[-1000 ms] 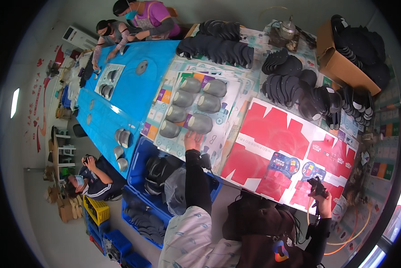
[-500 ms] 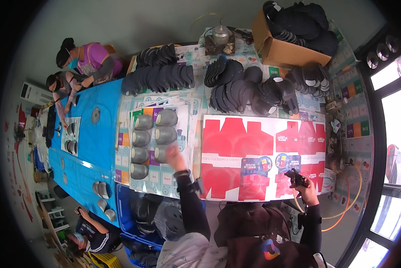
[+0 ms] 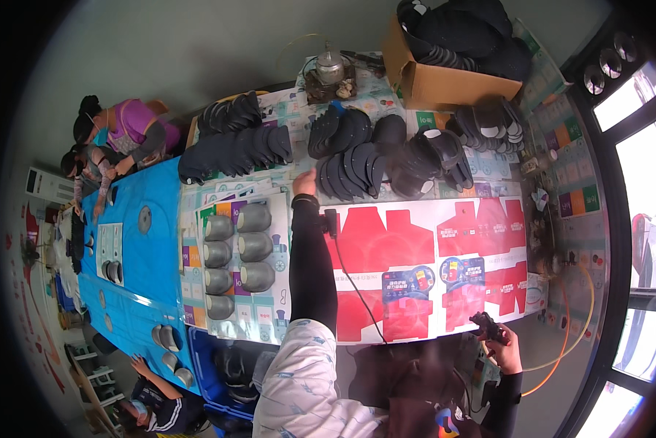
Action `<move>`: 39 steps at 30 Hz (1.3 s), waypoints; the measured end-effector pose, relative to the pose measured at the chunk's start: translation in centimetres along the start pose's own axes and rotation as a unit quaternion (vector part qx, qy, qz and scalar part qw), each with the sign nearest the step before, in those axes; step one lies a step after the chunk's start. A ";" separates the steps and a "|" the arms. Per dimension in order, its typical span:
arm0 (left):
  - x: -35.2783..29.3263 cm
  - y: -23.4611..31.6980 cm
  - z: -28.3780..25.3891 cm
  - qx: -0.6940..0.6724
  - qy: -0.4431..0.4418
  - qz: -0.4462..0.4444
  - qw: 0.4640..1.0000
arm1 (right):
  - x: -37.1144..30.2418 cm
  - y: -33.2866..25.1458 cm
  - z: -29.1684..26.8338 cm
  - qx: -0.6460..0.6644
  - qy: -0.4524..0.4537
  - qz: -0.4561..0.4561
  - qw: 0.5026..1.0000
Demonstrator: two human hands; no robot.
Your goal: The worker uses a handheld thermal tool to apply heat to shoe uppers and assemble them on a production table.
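— Workshop, plain grey wall (image 3: 196, 44) behind; patterned table (image 3: 290, 117) ahead, blue-covered table (image 3: 134, 266) to the left; what lies on the first?
— Red-printed sheet (image 3: 382, 233), near side; black curved pieces (image 3: 352, 173) nested in a fan beyond its far edge; grey shells (image 3: 255, 246) in two columns, left of the sheet.
— Bearing of the left hand (image 3: 305, 182) to the fan?
— Just beside its left end; pieces lie to the right of the fingers; fan's long axis roughly left to right, crossing the forearm's line; contact cannot be told, nor whether those fingers are apart or together.
— And the right hand (image 3: 508, 352)?
— Well apart from the fan, by the sheet's near right edge; fingers clamped on a small black tool (image 3: 490, 328); left is the nearer hand to the pieces.
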State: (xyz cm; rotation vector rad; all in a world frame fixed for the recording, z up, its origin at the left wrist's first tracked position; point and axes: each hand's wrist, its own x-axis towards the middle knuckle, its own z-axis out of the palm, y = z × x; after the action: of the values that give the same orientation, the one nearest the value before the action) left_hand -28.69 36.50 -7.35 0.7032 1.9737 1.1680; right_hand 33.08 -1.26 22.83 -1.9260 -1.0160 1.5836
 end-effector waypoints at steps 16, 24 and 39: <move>-38.4 4.5 -8.7 -0.347 -0.175 -0.133 0.912 | 3.9 -0.9 -1.1 0.041 -0.080 -0.021 0.996; -52.0 3.0 -0.2 0.356 -0.164 0.368 0.843 | 6.2 -1.3 -4.0 0.034 -0.171 -0.037 0.984; -53.5 -9.6 4.6 0.183 -0.007 -0.061 0.981 | 7.8 0.1 -8.8 0.029 -0.247 -0.071 0.966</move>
State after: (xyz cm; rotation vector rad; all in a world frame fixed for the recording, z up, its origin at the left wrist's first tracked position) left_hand 5.55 -5.50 -0.94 0.7564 2.2111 0.7310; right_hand 42.14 5.71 19.95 -1.4084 -1.2494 2.0322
